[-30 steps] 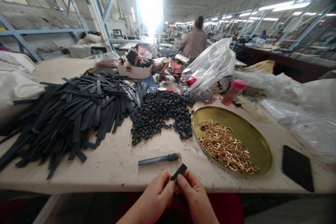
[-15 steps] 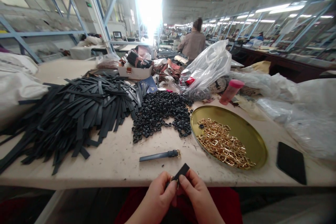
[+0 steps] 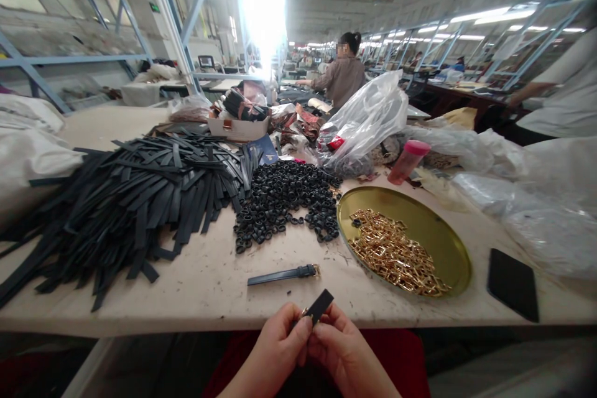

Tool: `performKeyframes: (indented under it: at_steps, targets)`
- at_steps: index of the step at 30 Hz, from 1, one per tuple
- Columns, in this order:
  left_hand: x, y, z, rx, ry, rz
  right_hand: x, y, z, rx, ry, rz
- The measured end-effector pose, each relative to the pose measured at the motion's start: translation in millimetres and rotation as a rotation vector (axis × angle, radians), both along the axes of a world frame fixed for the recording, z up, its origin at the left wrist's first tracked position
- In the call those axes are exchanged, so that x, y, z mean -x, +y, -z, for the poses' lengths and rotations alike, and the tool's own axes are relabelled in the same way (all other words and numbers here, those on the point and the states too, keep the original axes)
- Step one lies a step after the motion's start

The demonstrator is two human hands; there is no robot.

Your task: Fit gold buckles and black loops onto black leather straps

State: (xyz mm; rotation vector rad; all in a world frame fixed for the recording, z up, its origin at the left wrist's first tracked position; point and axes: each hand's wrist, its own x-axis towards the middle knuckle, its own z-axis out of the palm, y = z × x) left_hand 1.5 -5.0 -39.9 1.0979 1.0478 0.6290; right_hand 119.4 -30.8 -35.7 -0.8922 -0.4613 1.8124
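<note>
Left hand [image 3: 283, 334]: pinching a black strap [image 3: 320, 305] between thumb and fingers, over the table's [image 3: 200, 292] near edge.
Right hand [image 3: 336, 339]: curling in beside the left, at the strap's lower part — whether it is pinching, I cannot tell.
Gold buckle [image 3: 305, 311]: showing by the left fingers.
Second strap [image 3: 275, 277]: lying just beyond the hands.
Tray [image 3: 443, 236]: holding gold buckles [image 3: 392, 249].
Black loops [image 3: 286, 199]: sitting between tray and strips [image 3: 153, 193].
</note>
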Motion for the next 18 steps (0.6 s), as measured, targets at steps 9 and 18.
performKeyframes:
  at_steps: [9, 18]
  targets:
    - [-2, 5, -18.3, -0.031, 0.261, 0.076, -17, 8, 24.3, -0.261, -0.616, 0.051]
    - [-5, 42, -3.0, -0.096, 0.212, 0.138, -36, 37, 19.6, -0.413, -0.684, -0.132]
